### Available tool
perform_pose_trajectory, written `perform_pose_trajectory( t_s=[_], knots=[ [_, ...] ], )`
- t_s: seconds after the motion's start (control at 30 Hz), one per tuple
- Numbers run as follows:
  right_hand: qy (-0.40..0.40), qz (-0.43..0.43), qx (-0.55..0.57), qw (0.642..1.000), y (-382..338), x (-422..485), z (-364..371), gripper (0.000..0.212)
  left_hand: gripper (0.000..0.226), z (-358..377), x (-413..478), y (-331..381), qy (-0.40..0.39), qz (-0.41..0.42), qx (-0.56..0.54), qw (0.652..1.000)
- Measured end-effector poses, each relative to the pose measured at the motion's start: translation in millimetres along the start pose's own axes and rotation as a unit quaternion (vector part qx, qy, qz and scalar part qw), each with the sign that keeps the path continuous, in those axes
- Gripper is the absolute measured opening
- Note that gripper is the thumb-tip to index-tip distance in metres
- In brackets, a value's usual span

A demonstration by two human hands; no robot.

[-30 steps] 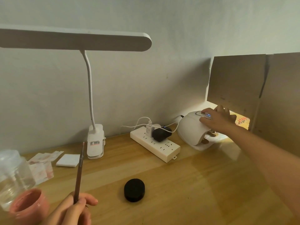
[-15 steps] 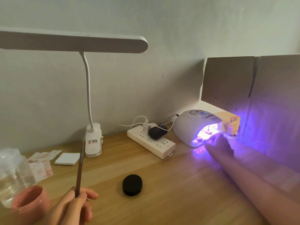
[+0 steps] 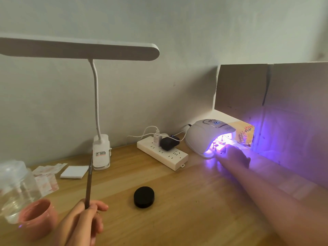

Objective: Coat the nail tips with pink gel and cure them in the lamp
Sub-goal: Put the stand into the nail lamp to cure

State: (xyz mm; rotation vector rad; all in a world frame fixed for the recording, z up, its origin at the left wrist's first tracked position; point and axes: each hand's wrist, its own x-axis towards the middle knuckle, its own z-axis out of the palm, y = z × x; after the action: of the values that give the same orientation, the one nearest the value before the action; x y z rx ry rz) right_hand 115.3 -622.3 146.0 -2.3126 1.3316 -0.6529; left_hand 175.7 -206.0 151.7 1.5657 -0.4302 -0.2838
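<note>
The bench (image 3: 177, 219) gives me a broad bare strip from 6 o'clock up to the middle; that is my free room. At 2 o'clock a cardboard panel (image 3: 292, 103) walls off the right side, I judge to hold the violet glare in, and it leaves my right arm only a narrow lane alongside. The desk lamp (image 3: 101, 151) is clipped at 11 o'clock, and its bar overhangs the left half, so anything lifted high there would meet it. The curing lamp (image 3: 204, 137) sits lit at 1 o'clock with its mouth turned toward 4. The power strip (image 3: 163, 155) lies just beside it at 12, cables kept to the back edge.

My right hand (image 3: 234, 155) lies at the lamp's mouth, washed out by the glow. I cannot tell whether its fingers are apart or closed on something. My left hand (image 3: 83, 221), at 7 o'clock, is clamped on the brush (image 3: 88, 185), held upright, I'd guess to keep it off the wood. The open pink gel jar (image 3: 35, 219) is just beside it at 8, close to the front edge and easy to knock. The black lid (image 3: 144, 197) lies well apart at 6. The nail tips (image 3: 217, 144) stand inside the lamp's mouth, under the light.
</note>
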Motion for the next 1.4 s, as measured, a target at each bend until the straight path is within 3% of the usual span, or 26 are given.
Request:
perform_pose_trajectory(
  t_s=[0.13,0.23,0.33,0.6,0.73,0.87,1.0,1.17,1.3,1.33,1.4],
  knots=[
    [-0.005,0.008,-0.054,0.998,36,-25,-25,0.041,0.034,1,-10,3,-0.018,0.055,0.039,0.998],
    [0.013,0.015,-0.082,0.996,65,-40,-46,0.025,0.031,1,0,1,0.007,-0.017,-0.02,1.0],
    [0.039,0.029,-0.062,0.997,84,-45,-59,0.022,0.029,2,5,-1,0.008,-0.055,-0.058,0.997],
    [0.056,0.064,-0.097,0.992,70,-1,-42,0.043,0.03,-3,2,-5,-0.005,-0.018,-0.022,1.0],
    [0.079,0.085,-0.089,0.989,62,30,-28,0.045,0.035,1,15,-9,0.025,-0.035,-0.047,0.998],
    [0.133,0.062,-0.095,0.985,63,45,-20,0.042,0.036,-8,23,-20,0.014,-0.065,-0.049,0.997],
    [0.1,0.006,-0.099,0.99,75,50,-16,0.023,0.037,-9,25,-25,0.023,-0.043,-0.055,0.997],
    [0.081,-0.019,-0.115,0.99,79,55,-12,0.026,0.045,-16,33,-35,0.035,-0.053,-0.061,0.996],
    [0.013,-0.003,-0.198,0.98,71,60,-10,0.056,0.056,-21,38,-44,-0.021,-0.054,-0.136,0.989],
    [0.013,0.004,-0.202,0.979,70,61,-9,0.059,0.05,-16,38,-36,-0.079,-0.066,-0.189,0.976],
    [0.006,0.01,-0.179,0.984,70,62,-10,0.057,0.053,-12,32,-25,-0.117,-0.059,-0.275,0.952]
  ],
)
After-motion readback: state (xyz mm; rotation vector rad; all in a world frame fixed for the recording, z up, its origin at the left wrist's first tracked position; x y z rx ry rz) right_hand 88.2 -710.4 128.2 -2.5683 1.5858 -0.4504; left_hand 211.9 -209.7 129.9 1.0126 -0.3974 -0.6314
